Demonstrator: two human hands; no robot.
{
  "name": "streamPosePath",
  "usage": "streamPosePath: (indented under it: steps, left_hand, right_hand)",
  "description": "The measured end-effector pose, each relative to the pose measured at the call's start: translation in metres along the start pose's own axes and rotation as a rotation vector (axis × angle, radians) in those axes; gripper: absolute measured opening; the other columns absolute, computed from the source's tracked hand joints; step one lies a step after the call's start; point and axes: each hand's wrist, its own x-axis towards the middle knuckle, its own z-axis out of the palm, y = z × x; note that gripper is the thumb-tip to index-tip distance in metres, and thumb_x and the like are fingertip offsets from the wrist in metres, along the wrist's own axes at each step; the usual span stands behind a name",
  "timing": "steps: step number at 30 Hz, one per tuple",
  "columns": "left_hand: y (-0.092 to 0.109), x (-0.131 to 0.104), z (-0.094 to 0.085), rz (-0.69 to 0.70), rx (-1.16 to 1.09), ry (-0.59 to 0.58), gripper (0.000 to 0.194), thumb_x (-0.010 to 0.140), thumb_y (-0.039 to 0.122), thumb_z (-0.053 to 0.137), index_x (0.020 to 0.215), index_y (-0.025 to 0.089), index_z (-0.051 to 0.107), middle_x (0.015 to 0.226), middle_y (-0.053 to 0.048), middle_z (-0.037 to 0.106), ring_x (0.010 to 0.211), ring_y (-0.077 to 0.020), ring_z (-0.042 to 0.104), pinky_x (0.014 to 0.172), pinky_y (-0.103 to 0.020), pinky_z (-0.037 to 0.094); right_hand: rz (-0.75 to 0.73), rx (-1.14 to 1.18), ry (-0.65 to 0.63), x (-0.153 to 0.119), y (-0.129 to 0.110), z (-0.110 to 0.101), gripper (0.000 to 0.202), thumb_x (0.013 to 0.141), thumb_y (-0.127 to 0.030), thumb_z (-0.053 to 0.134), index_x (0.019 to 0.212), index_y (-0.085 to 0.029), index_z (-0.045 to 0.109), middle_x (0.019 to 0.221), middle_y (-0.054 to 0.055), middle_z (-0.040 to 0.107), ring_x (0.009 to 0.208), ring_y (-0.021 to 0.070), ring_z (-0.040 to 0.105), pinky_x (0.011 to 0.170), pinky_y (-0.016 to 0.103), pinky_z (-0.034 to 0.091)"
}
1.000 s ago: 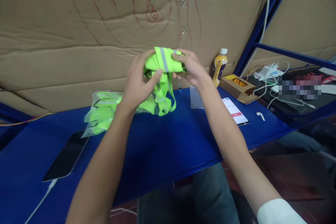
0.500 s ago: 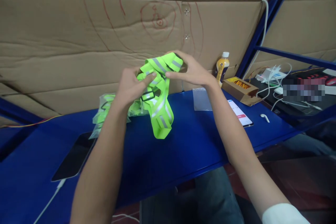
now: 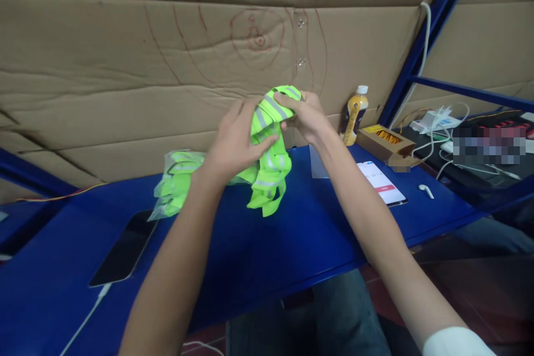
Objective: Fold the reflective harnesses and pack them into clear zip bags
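In the head view, my one window from far away, I have both hands up over the blue table. My left hand is holding the green strap, with the thumb on the front of it. My right hand is pinching the top folds, with the thumb in front and a fingertip showing underneath. The strap is up between my hands, and its loops hang down over the table. I can't tell if the lowest loop touches.

The strap looks soft and floppy, so I think a firm but gentle pinch is best. Only one hand should let go at a time, or the folds could slip apart. The shiny stripes should lie flat, and the hanging loops should stay free of knots. I'd mind the plastic bag with green stuff inside, since it sits behind my left wrist and a loop could catch it. The dark phone is near that bag.
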Motion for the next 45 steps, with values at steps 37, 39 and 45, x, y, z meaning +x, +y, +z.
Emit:
streamPosePath:
  steps: [37, 39, 45]
  left_hand:
    - [-0.008, 0.000, -0.023, -0.129, -0.075, 0.039, 0.027, 0.095, 0.049, 0.070, 0.090, 0.022, 0.075, 0.082, -0.002, 0.072, 0.077, -0.0219, 0.065, 0.075, -0.033, 0.050]
    - [-0.013, 0.000, -0.023, -0.170, -0.075, 0.148, 0.029, 0.094, 0.049, 0.072, 0.083, 0.022, 0.071, 0.075, -0.001, 0.067, 0.074, -0.0210, 0.063, 0.075, -0.034, 0.050]
    - [-0.022, -0.001, -0.012, -0.142, -0.003, 0.337, 0.026, 0.097, 0.045, 0.072, 0.085, 0.023, 0.065, 0.079, -0.001, 0.066, 0.083, -0.0232, 0.067, 0.091, -0.039, 0.053]
  right_hand:
    - [-0.459, -0.847, -0.430, -0.014, -0.035, -0.019, 0.033, 0.091, -0.050, 0.077, 0.089, -0.018, 0.072, 0.080, 0.001, 0.068, 0.085, 0.0202, 0.063, 0.082, 0.034, 0.050]
    - [-0.503, -0.792, -0.275, -0.011, -0.035, -0.028, 0.032, 0.092, -0.050, 0.075, 0.090, -0.018, 0.072, 0.082, 0.002, 0.069, 0.085, 0.0206, 0.062, 0.079, 0.034, 0.050]
    - [-0.577, -0.790, -0.120, -0.011, -0.044, -0.043, 0.037, 0.085, -0.055, 0.085, 0.092, -0.022, 0.069, 0.085, 0.005, 0.068, 0.084, 0.0239, 0.061, 0.082, 0.042, 0.056]
